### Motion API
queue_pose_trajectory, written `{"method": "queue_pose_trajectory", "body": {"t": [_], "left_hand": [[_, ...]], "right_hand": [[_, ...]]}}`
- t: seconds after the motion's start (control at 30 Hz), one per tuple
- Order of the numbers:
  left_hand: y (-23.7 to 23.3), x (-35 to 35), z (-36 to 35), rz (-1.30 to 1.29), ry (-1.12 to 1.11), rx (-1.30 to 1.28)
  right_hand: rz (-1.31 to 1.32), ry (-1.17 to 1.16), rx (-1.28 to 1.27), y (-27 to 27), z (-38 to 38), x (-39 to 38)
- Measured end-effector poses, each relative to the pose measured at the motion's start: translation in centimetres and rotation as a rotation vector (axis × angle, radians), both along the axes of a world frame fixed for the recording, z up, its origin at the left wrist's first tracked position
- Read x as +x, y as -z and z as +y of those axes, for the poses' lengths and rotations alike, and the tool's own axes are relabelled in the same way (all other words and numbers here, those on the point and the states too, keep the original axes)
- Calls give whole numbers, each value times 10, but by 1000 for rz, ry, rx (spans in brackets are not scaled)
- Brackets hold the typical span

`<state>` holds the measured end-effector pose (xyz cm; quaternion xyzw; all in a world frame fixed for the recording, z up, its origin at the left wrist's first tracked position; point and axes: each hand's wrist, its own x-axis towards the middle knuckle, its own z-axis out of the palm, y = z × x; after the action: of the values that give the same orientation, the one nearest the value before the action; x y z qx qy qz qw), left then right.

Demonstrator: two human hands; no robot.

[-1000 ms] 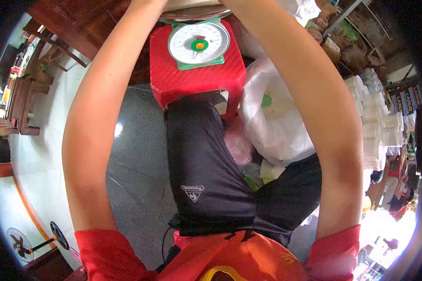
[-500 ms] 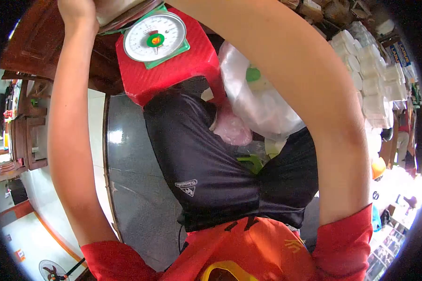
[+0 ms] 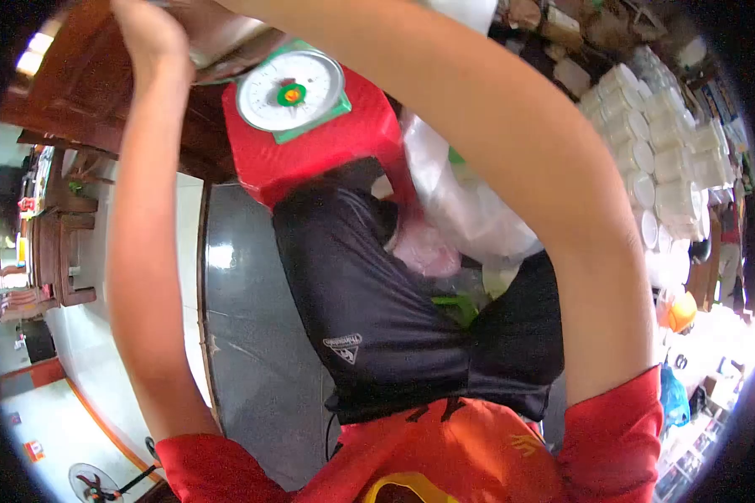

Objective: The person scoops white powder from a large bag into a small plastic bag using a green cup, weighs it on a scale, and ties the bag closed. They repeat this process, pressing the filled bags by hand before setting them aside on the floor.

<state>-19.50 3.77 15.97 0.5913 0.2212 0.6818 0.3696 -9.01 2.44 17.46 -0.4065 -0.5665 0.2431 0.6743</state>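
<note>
At the top left edge is my left hand [image 3: 153, 38], beside a shiny pan-like vessel [image 3: 242, 46] on the scale. Its fingers are cut off by the frame, so I cannot see what they hold. My right forearm crosses the top of the view towards the same vessel, and the right hand lies beyond the edge. The green dial scale [image 3: 292, 92] has a round white face and rests on a red plastic stool [image 3: 327, 147]. The vessel's contents are hidden.
Right of the stool are a translucent plastic bag [image 3: 470, 197] and a pink bag [image 3: 426, 248]. Stacked white tubs [image 3: 654, 151] stand at the right. Dark wooden furniture [image 3: 75, 84] is at upper left, and a fan [image 3: 92, 484] at lower left.
The view has shifted, so the scale and stool appear slightly lower and further right. My left hand and the vessel have moved a little and look blurred.
</note>
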Motion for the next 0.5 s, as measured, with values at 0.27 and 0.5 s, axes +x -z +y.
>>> {"method": "queue_pose_trajectory", "body": {"t": [0.27, 0.5], "left_hand": [[1, -10, 34, 14, -143, 10], [-35, 1, 14, 9, -120, 116]], "right_hand": [[4, 110, -104, 1, 9, -13], [113, 14, -31, -39, -21, -10]]}}
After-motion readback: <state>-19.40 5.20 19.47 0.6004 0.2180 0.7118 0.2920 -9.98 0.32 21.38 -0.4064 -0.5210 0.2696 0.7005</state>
